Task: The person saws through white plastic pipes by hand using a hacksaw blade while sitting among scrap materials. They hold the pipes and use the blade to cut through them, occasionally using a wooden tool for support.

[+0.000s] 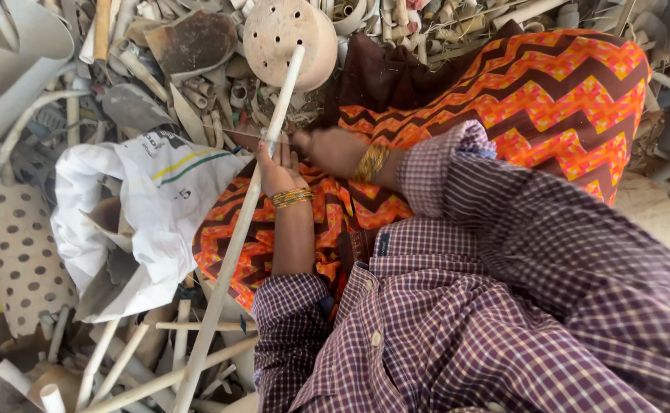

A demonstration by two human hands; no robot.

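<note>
Checked purple sleeves are filling the frame from 3 to 6 o'clock, nearest the camera, and both of the person's forearms are reaching out of them over a lap covered in orange zigzag cloth (pixel 564 92).

At the centre the left hand (pixel 277 170) is closing its grip around a long pale stick (pixel 237 243), fingers wrapped about the shaft a little above its middle. That stick is running from 6 o'clock, among the scraps on the floor, up to 12 o'clock, where its tip is lying against a round wooden disc with holes (pixel 289 34). Just beside it at 1 o'clock, the right hand (pixel 327 149) is pressing toward the shaft with its grip closed on what appears to be a thin dark blade or tool; the motion blur is making it hard to tell what it is.

Judging by the stick, the working of it seems to be under way: the part above the left hand is looking clean and pale, while how much of the lower length is finished cannot be told.

A white sack (pixel 144 206) is lying at 9 o'clock, with a dotted perforated sheet (pixel 17 252) beyond it. More pale sticks (pixel 121 359) are lying at 7 o'clock. The stick's lower end is being cut off by the frame edge.
</note>
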